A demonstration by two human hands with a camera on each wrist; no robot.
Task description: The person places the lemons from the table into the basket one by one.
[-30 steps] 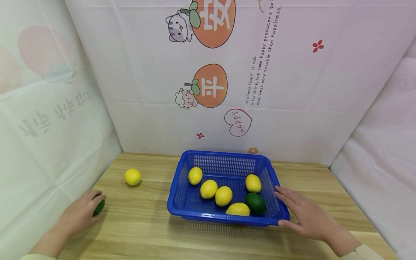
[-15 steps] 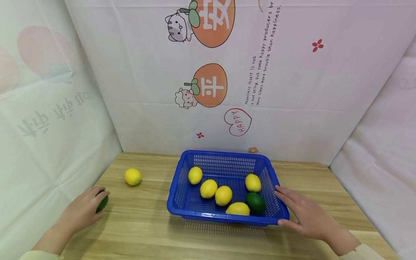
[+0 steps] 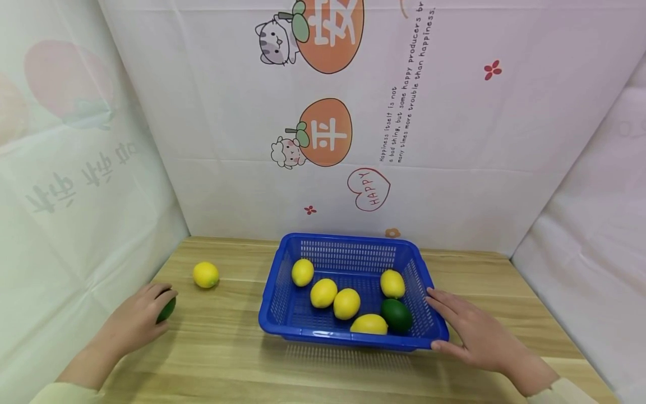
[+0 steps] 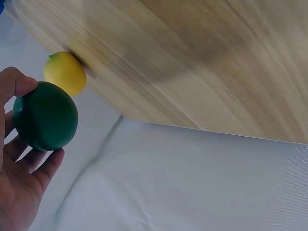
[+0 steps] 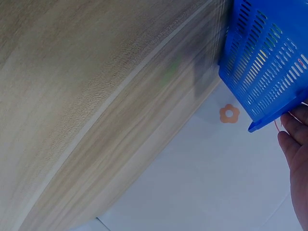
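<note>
My left hand (image 3: 136,320) grips a dark green, smooth, egg-shaped avocado (image 4: 45,116) at the left of the table. In the left wrist view the thumb lies on one side of it and the fingertips on the other. Beyond it a yellow lemon (image 3: 206,275) rests on the wood. My right hand (image 3: 476,334) touches the right end of a blue plastic basket (image 3: 272,280), fingers extended along the side rim, thumb at the front corner. Inside the basket are several lemons (image 3: 323,293) and another avocado (image 3: 396,315).
The wooden table (image 3: 217,359) meets a printed white cloth backdrop (image 3: 227,185) behind the basket. White cloth also hangs along the left (image 3: 65,269) and right (image 3: 600,235) sides.
My left hand has moved slightly right and away from me, carrying the avocado. The right hand and the basket stay in place.
</note>
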